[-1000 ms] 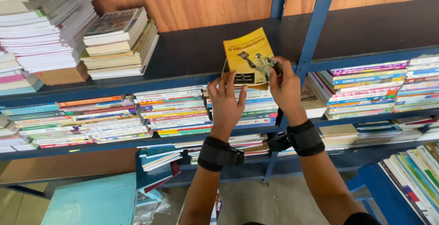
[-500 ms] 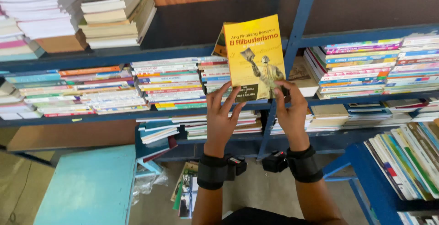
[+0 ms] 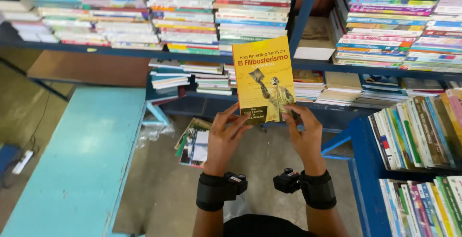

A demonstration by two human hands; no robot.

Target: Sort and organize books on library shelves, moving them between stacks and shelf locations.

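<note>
Blue metal shelving point(image 3: 308, 64) filled the background, its tiers packed with flat stacks of books point(image 3: 183, 20), and more books stood upright in a blue rack point(image 3: 365, 150) at the right. Below lay a bare concrete floor point(image 3: 159, 189) with a pale turquoise table point(image 3: 82, 160) at the left and a few loose magazines point(image 3: 195, 143) dropped near its leg.

Both hands were raised in front of the shelves, each wrist wearing a black band with a small device. Between them stood a yellow paperback point(image 3: 263, 79), held clear of the shelf and facing the camera. The left hand point(image 3: 224, 140) pinched its lower left corner with curled fingers; the right hand point(image 3: 303, 138) gripped the lower right corner the same way, fingers partly closed, palms apart.

The step looked like inspecting the cover, the book already off the shelf. Any next move would call for one hand to take the full weight before the other let go.

The book's long axis ran nearly vertical, leaning slightly, top edge pointing up toward the shelves, cover toward the person
</note>
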